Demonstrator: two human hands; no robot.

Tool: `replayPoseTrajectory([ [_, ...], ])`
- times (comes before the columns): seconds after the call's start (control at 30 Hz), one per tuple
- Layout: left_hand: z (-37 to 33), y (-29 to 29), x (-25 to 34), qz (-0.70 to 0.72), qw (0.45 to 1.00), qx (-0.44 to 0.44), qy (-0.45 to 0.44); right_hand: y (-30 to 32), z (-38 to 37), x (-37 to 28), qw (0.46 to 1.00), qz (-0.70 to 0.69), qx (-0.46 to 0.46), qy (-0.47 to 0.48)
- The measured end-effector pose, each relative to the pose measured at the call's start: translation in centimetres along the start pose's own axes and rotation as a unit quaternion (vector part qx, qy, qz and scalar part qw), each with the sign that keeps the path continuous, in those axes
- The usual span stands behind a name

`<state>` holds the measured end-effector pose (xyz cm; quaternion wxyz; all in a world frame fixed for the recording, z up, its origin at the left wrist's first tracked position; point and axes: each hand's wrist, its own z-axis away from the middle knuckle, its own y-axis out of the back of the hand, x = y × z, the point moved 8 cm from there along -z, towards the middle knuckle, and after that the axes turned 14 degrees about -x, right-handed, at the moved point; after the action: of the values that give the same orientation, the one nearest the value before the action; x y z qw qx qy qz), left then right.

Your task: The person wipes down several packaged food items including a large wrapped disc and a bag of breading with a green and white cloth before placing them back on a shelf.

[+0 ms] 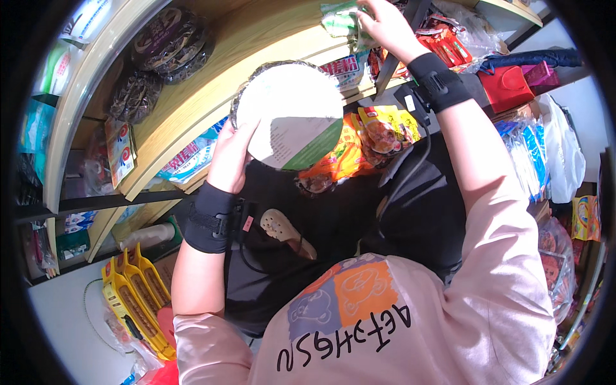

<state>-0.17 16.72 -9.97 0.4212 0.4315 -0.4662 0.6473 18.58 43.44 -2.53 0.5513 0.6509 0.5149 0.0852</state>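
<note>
Wooden shelf (247, 32); left hand (228, 157) grips round pack (295, 112), white face toward camera; right hand (387, 29) pinches green packet (340, 21).

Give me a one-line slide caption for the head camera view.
Left hand holds a round package; right hand touches a green and white packet by a wooden shelf.

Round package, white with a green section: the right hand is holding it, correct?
Not quite: the head view shows the left hand holding the round package. The right hand is up at a green-and-white packet. The white face and green section are as you said.
</note>
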Motion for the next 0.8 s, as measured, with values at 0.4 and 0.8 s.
replayPoseTrajectory([
  [0.4, 0.5, 0.0, -1.1, 0.058, 0.996, -0.011, 0.062, -2.3, 0.0, 3.2, 0.988, 0.09, -0.051, -0.117],
  [0.8, 0.4, 0.7, -2.2, 0.17, 0.981, -0.044, 0.08, -3.3, -0.1, -1.0, 0.981, 0.184, -0.054, -0.012],
])
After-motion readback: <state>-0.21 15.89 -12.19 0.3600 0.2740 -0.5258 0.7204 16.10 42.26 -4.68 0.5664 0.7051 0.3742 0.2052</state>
